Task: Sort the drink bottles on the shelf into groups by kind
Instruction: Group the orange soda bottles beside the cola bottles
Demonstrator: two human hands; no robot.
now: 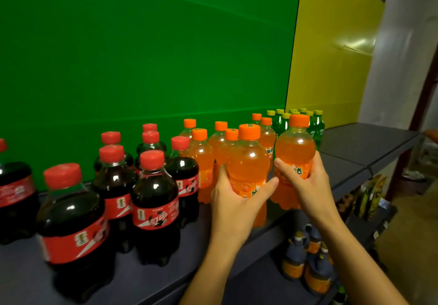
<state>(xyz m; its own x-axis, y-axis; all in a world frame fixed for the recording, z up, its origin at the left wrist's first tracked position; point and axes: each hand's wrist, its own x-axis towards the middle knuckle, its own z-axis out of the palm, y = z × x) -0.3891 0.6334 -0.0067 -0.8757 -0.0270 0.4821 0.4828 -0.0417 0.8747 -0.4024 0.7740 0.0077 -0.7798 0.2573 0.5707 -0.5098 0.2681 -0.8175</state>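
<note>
**Two orange bottles, one in each hand**

Low in the middle of the frame, the left hand [233,200] wraps round the label of one orange bottle [247,160], thumb on the left side and fingers curled across the front. Just to its right, the right hand [305,181] grips a second orange bottle [295,145] the same way, thumb in front and fingers behind. Both bottles are upright, close side by side, at the front edge of the shelf [355,143]. Whether their bases touch it cannot be told.

Right behind them in the centre stands a cluster of other orange bottles [201,153] with orange caps. To the left, filling the lower left of the frame, is a group of cola bottles [154,193] with red caps and red labels. Behind the right-hand bottle, right of centre, a small group of green bottles [317,124] with yellow caps stands against the back.

A green panel [142,43] backs most of the shelf, and a yellow panel [331,55] joins it at upper right. At lower right, a lower level holds dark bottles with orange labels [294,259].
</note>
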